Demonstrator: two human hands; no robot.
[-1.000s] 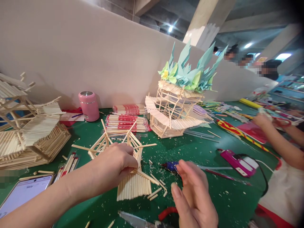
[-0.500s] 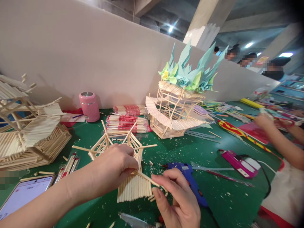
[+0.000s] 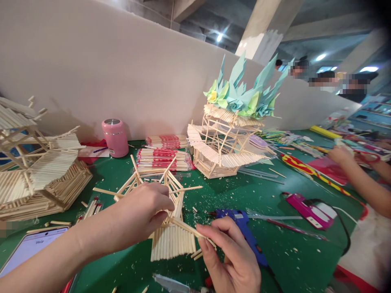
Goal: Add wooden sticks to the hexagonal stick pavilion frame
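Note:
A small structure of wooden sticks [image 3: 171, 236], with a flat panel of sticks at its front, lies on the green table [image 3: 275, 244]. My left hand [image 3: 142, 211] is closed on its frame from above. My right hand [image 3: 229, 256] pinches the end of a loose stick [image 3: 187, 228] that juts from the panel's upper right corner. A blue glue gun [image 3: 244, 232] lies just right of my right hand.
A stick pavilion topped with paper flowers [image 3: 229, 134] stands behind, another stick building [image 3: 36, 167] at left. Packs of chopsticks [image 3: 161, 158], a pink cup [image 3: 115, 137], a phone [image 3: 30, 248] and scissors [image 3: 174, 285] are near. Another person's arm [image 3: 357, 179] works at right.
My right hand came down left from mid-air onto the loose stick at the panel, uncovering the blue glue gun. My left hand stayed on the frame.

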